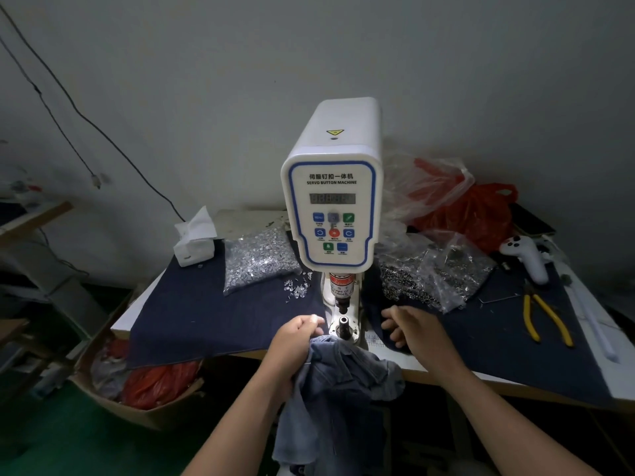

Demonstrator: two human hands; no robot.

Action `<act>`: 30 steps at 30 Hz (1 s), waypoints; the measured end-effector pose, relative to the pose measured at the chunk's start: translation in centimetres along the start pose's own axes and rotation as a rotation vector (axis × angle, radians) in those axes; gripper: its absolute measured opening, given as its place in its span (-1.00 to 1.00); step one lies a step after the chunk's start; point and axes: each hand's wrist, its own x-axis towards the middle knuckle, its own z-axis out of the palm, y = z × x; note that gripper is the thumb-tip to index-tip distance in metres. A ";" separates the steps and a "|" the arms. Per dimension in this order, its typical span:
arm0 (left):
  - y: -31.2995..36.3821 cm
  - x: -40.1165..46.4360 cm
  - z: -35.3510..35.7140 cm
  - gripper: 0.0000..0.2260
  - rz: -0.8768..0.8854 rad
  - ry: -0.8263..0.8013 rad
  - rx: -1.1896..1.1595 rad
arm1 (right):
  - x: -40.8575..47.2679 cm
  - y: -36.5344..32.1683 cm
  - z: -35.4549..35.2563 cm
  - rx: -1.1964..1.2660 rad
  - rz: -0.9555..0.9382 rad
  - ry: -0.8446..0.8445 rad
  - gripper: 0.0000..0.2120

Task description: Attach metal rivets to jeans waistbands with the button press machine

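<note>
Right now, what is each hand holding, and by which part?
The left hand grips the jeans by the bunched top edge beside the press die. The right hand rests loosely curled, apparently holding nothing.

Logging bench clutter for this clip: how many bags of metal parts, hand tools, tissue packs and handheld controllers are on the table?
Bags of metal parts: 2, one left of the button press machine at, one right at
Yellow-handled pliers: 1
Tissue pack: 1
White controller: 1
Total: 5
</note>
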 end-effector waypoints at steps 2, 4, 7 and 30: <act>-0.3 -0.8 -0.6 -0.76 -0.048 -0.066 -0.127 | -2.1 -0.6 0.4 -0.103 -0.112 -0.089 -0.86; 0.0 -1.7 -0.5 -0.75 -0.064 -0.138 -0.240 | -4.3 -1.0 1.0 -0.351 -0.178 -0.241 -0.58; 1.1 -3.2 0.1 -0.49 -0.061 -0.226 -0.344 | -6.0 -2.9 1.4 -0.628 -0.167 -0.386 -0.51; 1.3 -7.1 -4.4 -0.85 0.704 -0.190 0.455 | -8.5 -5.7 -3.3 -0.408 -0.314 -0.489 -0.69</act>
